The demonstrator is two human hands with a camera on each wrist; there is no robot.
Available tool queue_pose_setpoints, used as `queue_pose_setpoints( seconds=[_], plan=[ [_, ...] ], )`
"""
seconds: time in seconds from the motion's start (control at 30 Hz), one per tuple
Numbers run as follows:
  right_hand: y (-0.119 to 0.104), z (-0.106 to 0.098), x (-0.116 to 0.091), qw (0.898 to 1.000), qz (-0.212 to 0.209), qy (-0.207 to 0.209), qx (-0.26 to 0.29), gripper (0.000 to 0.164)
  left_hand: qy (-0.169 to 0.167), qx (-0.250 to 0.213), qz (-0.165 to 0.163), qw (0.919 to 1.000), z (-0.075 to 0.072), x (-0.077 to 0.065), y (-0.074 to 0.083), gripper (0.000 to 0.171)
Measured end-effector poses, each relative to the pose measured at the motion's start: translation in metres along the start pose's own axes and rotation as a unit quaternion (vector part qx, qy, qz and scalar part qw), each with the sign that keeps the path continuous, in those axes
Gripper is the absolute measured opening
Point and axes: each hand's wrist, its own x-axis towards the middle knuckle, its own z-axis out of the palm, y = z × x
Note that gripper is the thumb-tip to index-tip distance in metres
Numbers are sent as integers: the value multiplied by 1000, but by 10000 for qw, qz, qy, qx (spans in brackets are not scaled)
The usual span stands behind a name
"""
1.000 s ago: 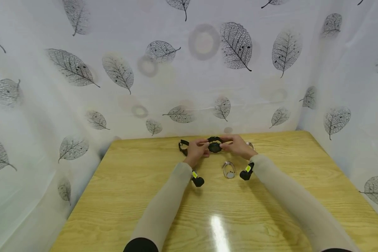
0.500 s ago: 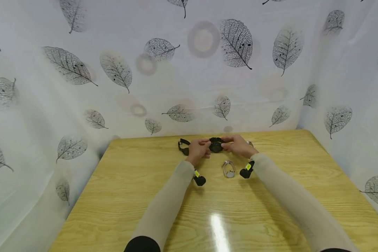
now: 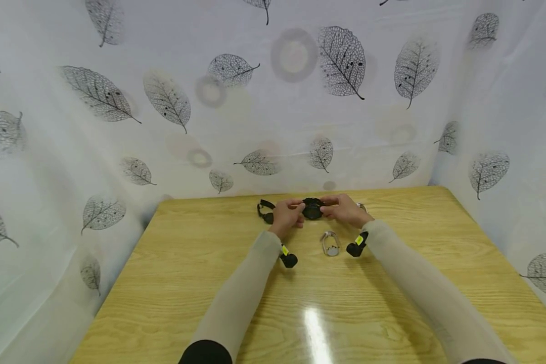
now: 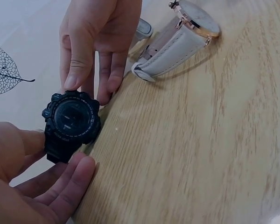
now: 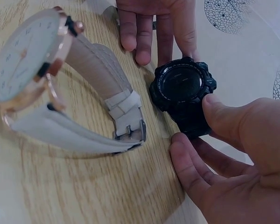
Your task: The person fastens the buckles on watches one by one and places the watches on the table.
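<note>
A black digital watch (image 3: 312, 210) with a chunky round case stands near the table's back edge, between both hands. My left hand (image 3: 285, 217) grips its left side, thumb at the case and fingers lower by the strap, as the left wrist view shows at the watch (image 4: 73, 119). From the other side my right hand (image 3: 346, 211) pinches it. In the right wrist view the right thumb (image 5: 219, 112) presses the case edge, with fingertips beneath by the strap. The dial faces up toward me; the strap's far part is mostly hidden.
A white-strapped watch with a rose-gold case (image 3: 332, 251) lies in front of the hands. Left of the left hand is another black watch (image 3: 266, 216). Another watch (image 3: 363, 207) shows partly behind the right hand. A leaf-print curtain (image 3: 255, 116) surrounds the wooden table (image 3: 186, 283).
The held watch has tipped slightly, and the gap seen between its case and the back of its strap has narrowed. Both hands keep their grip; the head view has shifted a little.
</note>
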Motion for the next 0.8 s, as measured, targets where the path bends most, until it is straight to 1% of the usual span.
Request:
queue_pose_setpoints(
  seconds=[0.1,0.2,0.3,0.43,0.53,0.67,0.8],
  plan=[
    [0,0,1,10000,48,3,-16,51,-145,59,-72,9999,-3,-1,2,26],
    [0,0,1,10000,82,-35,40,53,-363,126,-150,9991,-8,-1,5,31],
    [-1,-2,1,10000,43,-37,14,56,-586,292,-76,9978,-13,-3,8,39],
    [-2,-3,1,9998,-19,37,-212,57,-830,408,244,9954,-22,-9,14,47],
    [-7,-3,0,9991,-25,144,-410,57,-894,382,542,9938,-29,-16,18,47],
    [-15,-2,-3,9974,-151,239,-668,56,-822,427,863,9920,-39,-25,24,44],
    [-21,-1,-7,9960,-340,293,-776,56,-693,565,1079,9901,-50,-31,28,43]
  ],
)
